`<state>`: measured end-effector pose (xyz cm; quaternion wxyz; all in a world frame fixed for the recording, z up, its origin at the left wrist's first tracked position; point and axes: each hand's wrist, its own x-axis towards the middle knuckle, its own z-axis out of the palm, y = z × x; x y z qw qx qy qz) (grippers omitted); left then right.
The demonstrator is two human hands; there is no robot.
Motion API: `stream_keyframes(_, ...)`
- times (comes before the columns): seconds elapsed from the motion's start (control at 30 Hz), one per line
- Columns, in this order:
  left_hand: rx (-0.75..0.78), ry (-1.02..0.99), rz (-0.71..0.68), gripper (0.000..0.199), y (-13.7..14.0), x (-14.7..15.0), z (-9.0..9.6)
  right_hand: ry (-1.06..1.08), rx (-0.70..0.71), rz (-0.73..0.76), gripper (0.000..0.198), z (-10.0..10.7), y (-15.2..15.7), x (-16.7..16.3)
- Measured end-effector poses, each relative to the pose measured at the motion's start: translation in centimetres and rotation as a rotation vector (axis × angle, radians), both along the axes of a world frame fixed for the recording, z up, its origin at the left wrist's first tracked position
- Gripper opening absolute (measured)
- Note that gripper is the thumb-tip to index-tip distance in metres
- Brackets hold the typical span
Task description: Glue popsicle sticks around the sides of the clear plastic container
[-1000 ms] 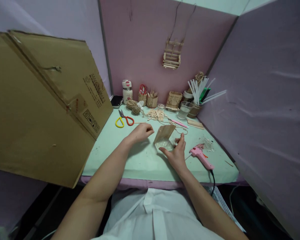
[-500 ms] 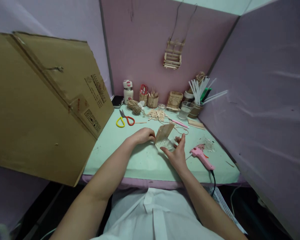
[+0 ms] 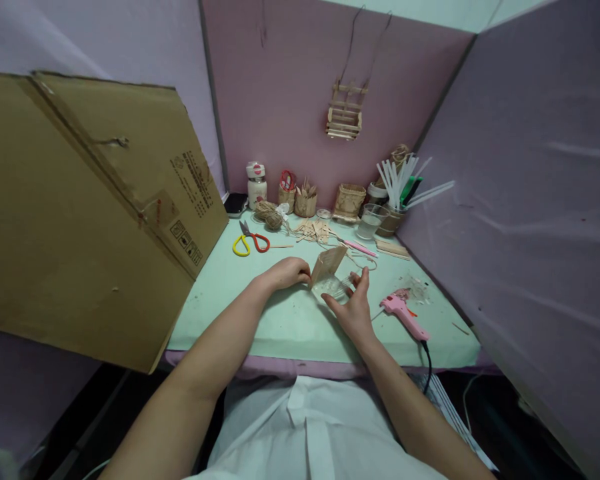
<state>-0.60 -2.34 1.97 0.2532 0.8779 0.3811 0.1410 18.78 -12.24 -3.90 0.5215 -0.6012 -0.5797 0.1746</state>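
Right hand (image 3: pixel 353 303): thumb and fingers are spanning the clear container (image 3: pixel 331 288), clamping it from the near and right sides. Left hand (image 3: pixel 291 272): fingers are curling at the lower left edge of the wooden panel (image 3: pixel 329 264); cannot tell whether they are pinching it. Panel is standing tilted along the container's far left side, container sitting mid-table (image 3: pixel 280 327). Step looks like lining up and steadying the panel. Best handling: light right grip, since thin plastic probably flexes; left fingertips low, pressing edges flush. Glue gun (image 3: pixel 404 317) is lying just right; forearm should be clearing its nozzle.
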Motion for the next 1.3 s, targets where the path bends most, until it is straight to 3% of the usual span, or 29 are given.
stream_keyframes(0.33,0.113,0.085,-0.001,0.020,0.0,-0.2,-0.5,-0.129,0.086,-0.052,0.118,0.2,-0.5,-0.1)
stream_keyframes(0.47,0.129,0.083,0.036,0.016,0.0,-0.3,-0.5,-0.258,0.238,-0.097,0.102,3.4,-2.2,0.9)
stream_keyframes(0.6,0.135,0.070,0.114,0.020,0.0,-0.3,-0.5,-0.474,0.352,-0.166,0.051,8.4,-1.7,6.3)
stream_keyframes(0.67,0.127,0.069,0.155,0.023,0.0,-0.3,-0.5,-0.573,0.239,-0.231,0.036,10.3,0.3,10.4)
stream_keyframes(0.73,0.119,0.070,0.186,0.024,-0.1,-0.3,-0.5,-0.746,-0.060,-0.296,0.034,11.3,3.0,14.5)
stream_keyframes(0.87,0.118,0.088,0.240,0.032,-0.2,-0.2,-0.4,-0.867,-0.300,-0.228,0.023,11.0,8.3,19.7)
stream_keyframes(0.97,0.115,0.116,0.308,0.042,-0.2,-0.1,-0.3,-0.944,-0.438,-0.166,0.019,9.4,11.1,21.2)
stream_keyframes(1.07,0.136,0.120,0.353,0.036,-0.2,-0.2,-0.5,-1.005,-0.546,-0.123,0.027,7.7,12.9,21.9)
stream_keyframes(1.3,0.154,0.106,0.302,0.023,-0.1,-0.2,-1.2,-1.096,-0.635,-0.069,0.033,5.2,15.3,23.0)
